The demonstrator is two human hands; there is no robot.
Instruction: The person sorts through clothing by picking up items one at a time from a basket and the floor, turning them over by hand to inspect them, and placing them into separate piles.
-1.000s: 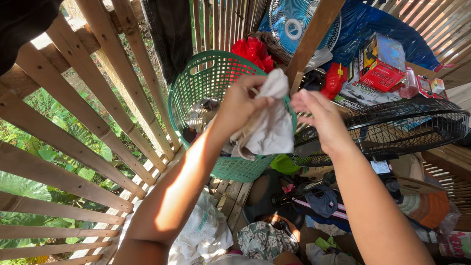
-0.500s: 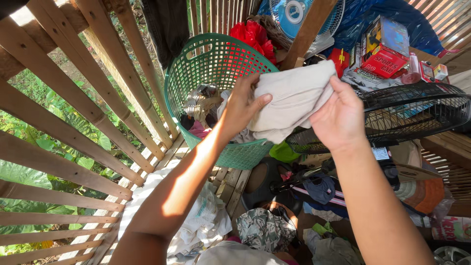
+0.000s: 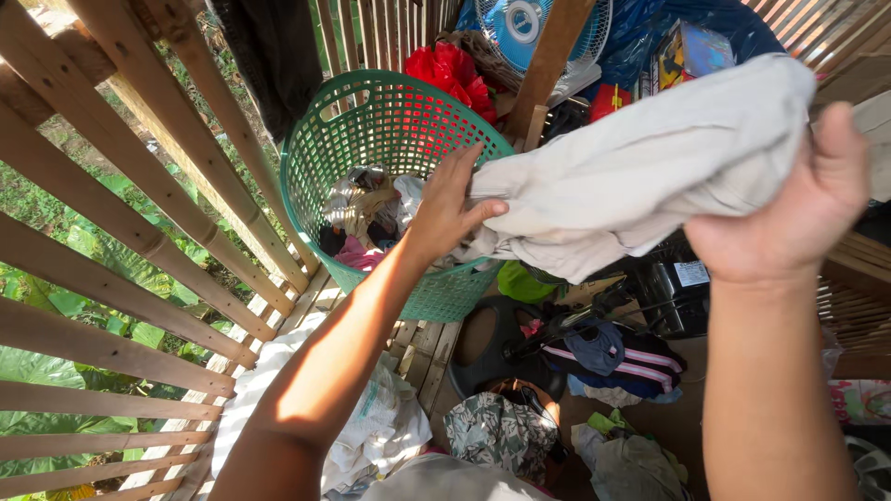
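Observation:
Both my hands hold a pale grey-white cloth (image 3: 640, 158) stretched out in front of me. My left hand (image 3: 452, 206) grips its left end, just above the rim of a green plastic laundry basket (image 3: 371, 111). My right hand (image 3: 789, 209) grips the right end, raised higher at the right of the view. The basket holds several crumpled garments (image 3: 362, 209) in white, brown and pink.
A slatted wooden wall (image 3: 139, 232) runs along the left, with green plants behind it. A white sack (image 3: 371, 427), a patterned cloth (image 3: 501, 431) and dark clothes (image 3: 603, 353) lie on the floor below. A blue fan (image 3: 520, 23) and red fabric (image 3: 450, 70) stand behind the basket.
The cloth, bunched near the basket a second ago, is now spread wide between my hands. My right hand has moved right and up; the view has come closer.

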